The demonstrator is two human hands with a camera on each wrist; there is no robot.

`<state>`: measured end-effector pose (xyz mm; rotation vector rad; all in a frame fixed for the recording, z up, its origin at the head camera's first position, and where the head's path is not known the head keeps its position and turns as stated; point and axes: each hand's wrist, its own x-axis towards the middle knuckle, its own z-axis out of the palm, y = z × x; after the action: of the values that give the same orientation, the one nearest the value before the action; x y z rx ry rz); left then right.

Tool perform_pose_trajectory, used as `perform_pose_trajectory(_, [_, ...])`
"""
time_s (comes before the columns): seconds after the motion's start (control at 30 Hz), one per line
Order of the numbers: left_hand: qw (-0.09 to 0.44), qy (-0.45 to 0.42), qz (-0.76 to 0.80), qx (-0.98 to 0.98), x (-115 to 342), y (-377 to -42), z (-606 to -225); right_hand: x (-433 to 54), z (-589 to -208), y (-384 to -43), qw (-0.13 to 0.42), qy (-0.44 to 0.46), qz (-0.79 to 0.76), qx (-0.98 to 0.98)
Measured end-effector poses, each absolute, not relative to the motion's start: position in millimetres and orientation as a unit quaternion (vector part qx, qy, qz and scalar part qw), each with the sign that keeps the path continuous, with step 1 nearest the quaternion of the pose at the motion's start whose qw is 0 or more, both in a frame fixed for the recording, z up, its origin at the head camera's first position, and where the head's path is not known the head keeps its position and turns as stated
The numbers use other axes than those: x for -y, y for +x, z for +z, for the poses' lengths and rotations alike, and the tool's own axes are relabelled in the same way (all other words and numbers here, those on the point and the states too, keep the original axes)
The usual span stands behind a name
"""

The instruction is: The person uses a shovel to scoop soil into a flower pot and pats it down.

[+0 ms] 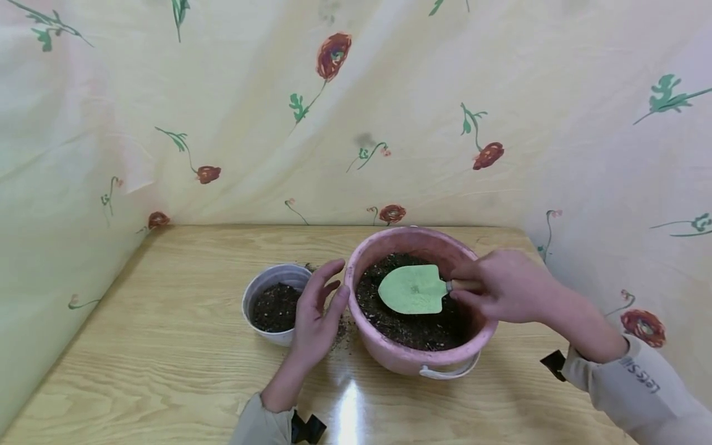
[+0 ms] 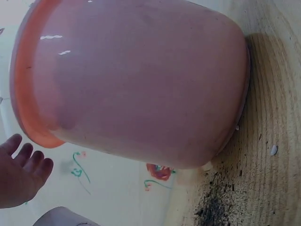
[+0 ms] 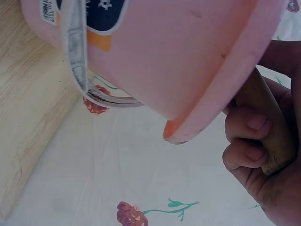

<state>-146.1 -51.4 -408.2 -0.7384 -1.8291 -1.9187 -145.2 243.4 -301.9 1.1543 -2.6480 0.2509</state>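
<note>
My right hand (image 1: 508,287) grips the wooden handle (image 3: 268,122) of a garden trowel with a light green blade (image 1: 414,290). The blade lies level over the dark soil (image 1: 428,337) inside a pink bucket (image 1: 389,355). Between the bucket and a white pot (image 1: 258,284) is my left hand (image 1: 314,321), its fingers relaxed and holding nothing, fingertips right by the bucket's rim. Part of the pot is hidden behind that hand, and dark soil (image 1: 275,309) shows inside it. In the left wrist view the left hand (image 2: 21,174) sits beside the bucket's rim.
Spilled soil (image 2: 216,202) lies on the wooden table (image 1: 167,346) between bucket and pot. The bucket's white carrying handle (image 1: 450,372) hangs down at its front. A flower-patterned cloth (image 1: 256,93) stands behind the table and along both sides.
</note>
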Motion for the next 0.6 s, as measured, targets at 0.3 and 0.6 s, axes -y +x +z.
perform_pose_trajectory(0.3, [0.238,-0.214,-0.675,0.665,33,-152,-410,-240,-308,-144,0.096,0.389,0.045,0.915])
perform_pose_trajectory(0.6, [0.212,-0.153,-0.676,0.689,19,-150,-413,-229,-309,-144,0.065,0.401,0.028,0.913])
